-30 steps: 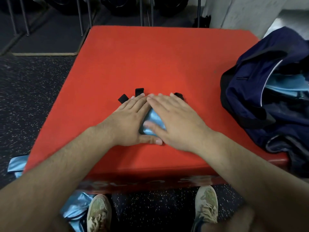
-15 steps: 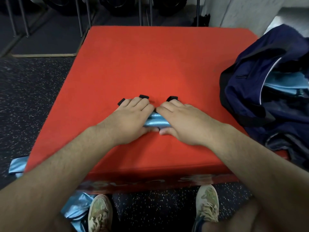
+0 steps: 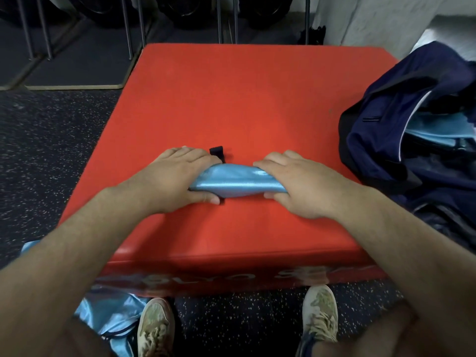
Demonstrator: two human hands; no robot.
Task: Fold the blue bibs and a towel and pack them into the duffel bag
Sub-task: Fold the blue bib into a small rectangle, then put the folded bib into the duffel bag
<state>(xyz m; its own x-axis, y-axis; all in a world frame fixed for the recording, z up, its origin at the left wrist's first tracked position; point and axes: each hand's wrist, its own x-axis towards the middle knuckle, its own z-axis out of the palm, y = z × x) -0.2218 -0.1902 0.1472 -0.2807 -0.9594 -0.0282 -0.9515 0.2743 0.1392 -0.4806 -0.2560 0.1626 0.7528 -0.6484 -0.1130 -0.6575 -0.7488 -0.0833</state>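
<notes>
Your left hand (image 3: 177, 173) and right hand (image 3: 296, 184) each grip one end of a folded blue bib (image 3: 237, 180), fingers curled over its far edge and thumbs tucked under its near edge, so the shiny fabric forms a thick bundle stretched between them. The bundle sits on the red mat (image 3: 257, 99), near the middle of its front half, with bare mat on every side of it. A short black strap (image 3: 217, 152) pokes out from behind the bundle, just beside your left fingertips, lying on the mat. The navy duffel bag (image 3: 417, 130) rests on the mat's right edge, well apart from your right hand, its mouth gaping open and light blue fabric (image 3: 435, 130) showing inside. Below the mat's front left corner, more light blue bib fabric (image 3: 110, 318) lies crumpled on the speckled floor, touching your left shoe (image 3: 154, 328). Your right shoe (image 3: 320, 313) stands just in front of the mat's front edge. Metal rack legs (image 3: 128, 27) rise beyond the mat's far side.
</notes>
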